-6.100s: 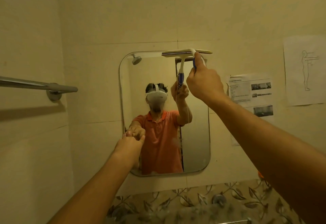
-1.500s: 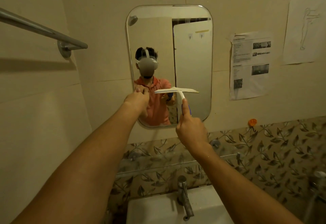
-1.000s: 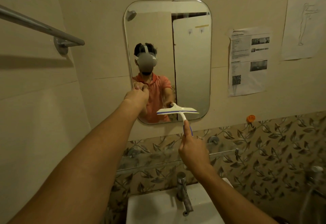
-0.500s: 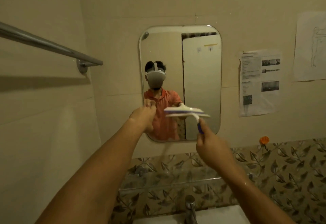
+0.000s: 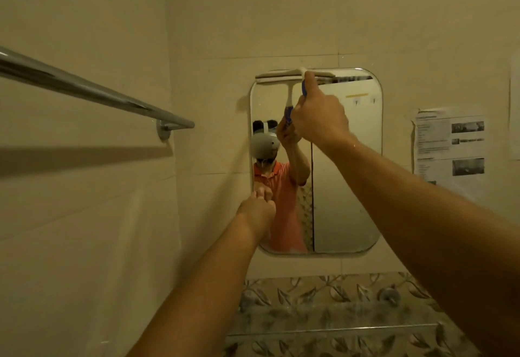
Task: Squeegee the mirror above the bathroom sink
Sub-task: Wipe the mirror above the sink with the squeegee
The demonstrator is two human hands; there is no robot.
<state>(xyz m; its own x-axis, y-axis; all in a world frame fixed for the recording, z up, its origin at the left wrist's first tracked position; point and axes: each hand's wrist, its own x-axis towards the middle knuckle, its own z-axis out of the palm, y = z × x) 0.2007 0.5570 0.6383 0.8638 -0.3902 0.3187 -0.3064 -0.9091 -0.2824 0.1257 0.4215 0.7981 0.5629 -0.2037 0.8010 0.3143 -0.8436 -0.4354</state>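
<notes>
A rounded rectangular mirror (image 5: 346,187) hangs on the cream tiled wall. My right hand (image 5: 319,120) grips the blue handle of a white squeegee (image 5: 281,75), whose blade lies level along the mirror's top edge, over its left half. My left hand (image 5: 257,211) is a closed fist pressed against the mirror's left edge, lower down, with nothing seen in it. The glass reflects a person in an orange shirt with a headset and both raised arms.
A chrome towel bar (image 5: 92,89) juts from the left wall toward the mirror. Printed sheets (image 5: 450,148) are taped to the wall at the right. A glass shelf (image 5: 332,328) runs along the leaf-patterned tile band below the mirror.
My right hand has lifted the squeegee from near the mirror's bottom up to its top edge. The view tilted up, so the sink and tap dropped out of sight. My left fist stayed put.
</notes>
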